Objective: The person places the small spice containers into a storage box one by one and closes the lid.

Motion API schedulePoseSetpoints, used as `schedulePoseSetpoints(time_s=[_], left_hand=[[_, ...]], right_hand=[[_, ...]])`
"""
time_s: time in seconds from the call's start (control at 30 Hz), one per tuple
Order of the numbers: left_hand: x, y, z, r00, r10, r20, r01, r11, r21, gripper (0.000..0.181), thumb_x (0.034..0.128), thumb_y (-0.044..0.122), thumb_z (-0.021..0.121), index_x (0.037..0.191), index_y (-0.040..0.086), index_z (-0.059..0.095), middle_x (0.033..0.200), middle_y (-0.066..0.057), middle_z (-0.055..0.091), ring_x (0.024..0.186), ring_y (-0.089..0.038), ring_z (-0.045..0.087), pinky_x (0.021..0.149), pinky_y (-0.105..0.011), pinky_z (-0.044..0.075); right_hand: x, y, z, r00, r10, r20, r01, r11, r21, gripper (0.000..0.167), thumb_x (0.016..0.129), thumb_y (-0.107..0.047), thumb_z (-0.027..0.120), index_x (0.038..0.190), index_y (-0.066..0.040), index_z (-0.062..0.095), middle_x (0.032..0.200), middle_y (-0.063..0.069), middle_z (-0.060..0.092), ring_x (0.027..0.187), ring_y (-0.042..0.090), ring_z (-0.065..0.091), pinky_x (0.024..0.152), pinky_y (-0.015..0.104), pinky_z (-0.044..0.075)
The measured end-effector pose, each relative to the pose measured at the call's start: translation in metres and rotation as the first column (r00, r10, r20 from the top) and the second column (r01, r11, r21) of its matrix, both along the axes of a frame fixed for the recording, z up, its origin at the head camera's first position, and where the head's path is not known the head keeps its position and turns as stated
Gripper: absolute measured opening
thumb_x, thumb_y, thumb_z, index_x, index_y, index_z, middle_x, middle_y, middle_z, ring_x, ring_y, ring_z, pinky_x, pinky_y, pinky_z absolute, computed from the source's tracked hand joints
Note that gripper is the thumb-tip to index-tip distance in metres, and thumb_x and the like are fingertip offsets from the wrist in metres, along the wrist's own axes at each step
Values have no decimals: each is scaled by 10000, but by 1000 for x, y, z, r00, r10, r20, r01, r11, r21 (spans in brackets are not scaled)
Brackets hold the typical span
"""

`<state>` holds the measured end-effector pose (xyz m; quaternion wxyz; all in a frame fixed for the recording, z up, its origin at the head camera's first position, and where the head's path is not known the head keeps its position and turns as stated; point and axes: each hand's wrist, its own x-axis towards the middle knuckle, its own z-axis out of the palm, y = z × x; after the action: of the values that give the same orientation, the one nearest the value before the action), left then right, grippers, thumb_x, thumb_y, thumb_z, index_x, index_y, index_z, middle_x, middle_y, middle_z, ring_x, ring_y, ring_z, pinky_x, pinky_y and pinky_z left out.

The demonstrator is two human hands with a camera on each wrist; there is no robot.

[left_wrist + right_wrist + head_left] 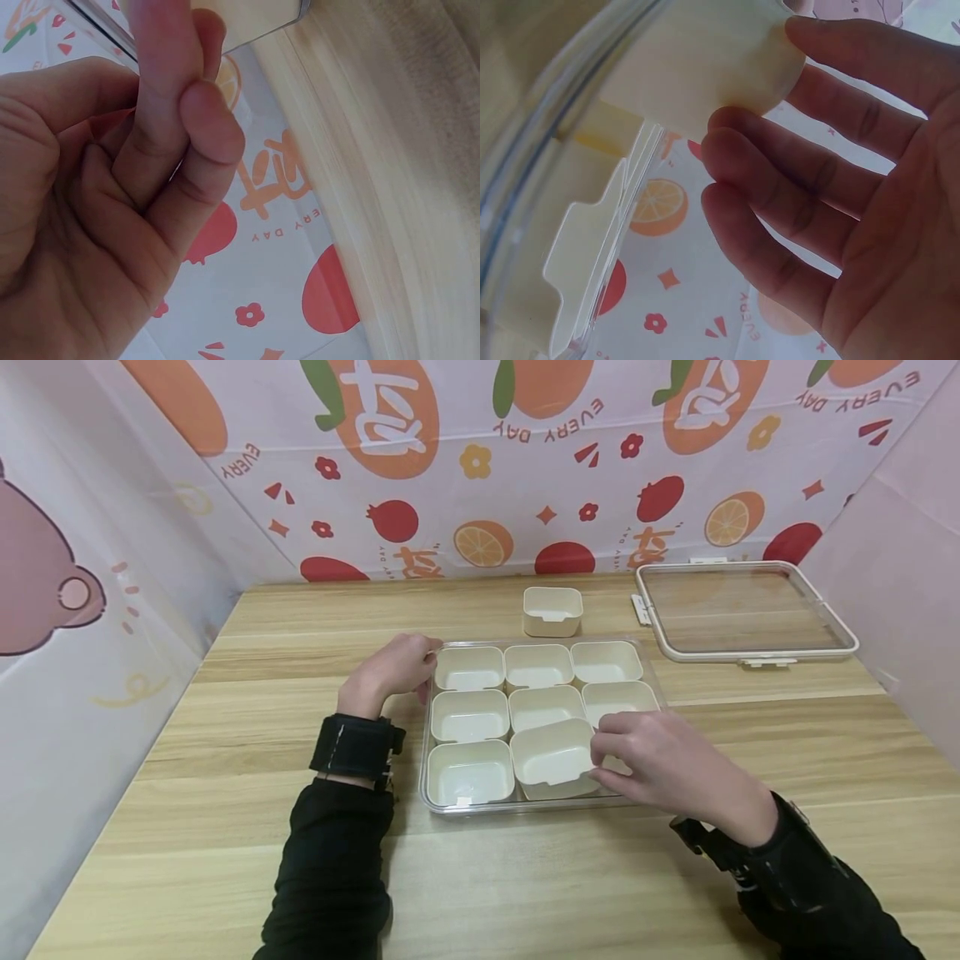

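A clear shallow outer box point(525, 806) stands on the table, with several small cream compartment boxes point(469, 772) in rows inside it. My left hand point(393, 668) holds the outer box at its far left corner; in the left wrist view the fingers point(214, 124) are bent beside its edge. With thumb and fingers, my right hand point(656, 760) pinches the right side of the front middle cream box point(553, 756). That box sits tilted and raised above its neighbours. In the right wrist view the right hand point(810, 172) touches the pinched box's wall point(705, 60). The hand partly covers the front right box.
One more cream box point(552, 612) stands on the table behind the outer box. A see-through lid point(750, 610) with a cream frame and clips lies at the back right. Printed cloth point(480, 468) hangs along the back edge of the wooden table point(225, 760).
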<state>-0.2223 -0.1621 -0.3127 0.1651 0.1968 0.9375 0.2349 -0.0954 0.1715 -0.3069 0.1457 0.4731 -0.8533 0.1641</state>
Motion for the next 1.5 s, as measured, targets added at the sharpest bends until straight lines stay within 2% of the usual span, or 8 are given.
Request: schedulePoseSetpoints(time_s=[0.23,0.4,0.53,0.77,0.97,1.5], left_hand=[[0,0,1,1000,-5,4,5,1000,4,487,1011,-18,329,1481,-119,406,598,-64,651,653,-285,701,830,-403,452],[0,-1,1,1000,-8,-3,8,1000,6,486,1001,-30,334,1469,-124,421,589,-60,646,643,-289,704,785,-381,455],[0,-1,1,1000,-9,-5,9,1000,6,483,999,-32,334,1463,-123,432,586,-58,646,633,-283,700,772,-381,452],[-1,0,-1,1000,-8,-12,8,1000,-1,469,998,-34,342,1444,-119,460,586,-58,639,619,-269,689,774,-379,450],[-1,1,-1,1000,-9,-12,9,1000,-4,473,1002,-31,340,1455,-118,447,584,-57,638,634,-279,690,757,-377,444],[-1,1,-2,1000,-11,-13,11,1000,-4,471,1000,-35,342,1451,-122,448,577,-58,636,627,-277,685,814,-396,449]], right_hand=[[0,-1,-2,998,2,70,-5,999,44,200,814,-126,831,748,-163,646,743,-81,570,602,14,470,522,194,405],[0,-2,-4,989,-3,145,-10,996,86,245,854,-75,777,717,-182,604,713,-131,501,605,-7,429,528,192,381],[0,-3,-8,984,-8,179,-12,994,111,306,842,-1,750,687,-186,563,686,-144,447,599,3,384,524,189,359],[0,-4,-13,984,-6,177,-17,991,131,379,814,65,716,645,-189,493,658,-136,364,596,21,331,541,195,344],[1,-4,-13,983,-9,185,-16,991,132,381,800,79,724,646,-187,498,661,-134,363,597,19,324,537,192,334],[1,-5,-13,982,-27,189,1,990,138,372,806,68,729,645,-183,507,657,-131,371,591,19,323,536,196,344]])
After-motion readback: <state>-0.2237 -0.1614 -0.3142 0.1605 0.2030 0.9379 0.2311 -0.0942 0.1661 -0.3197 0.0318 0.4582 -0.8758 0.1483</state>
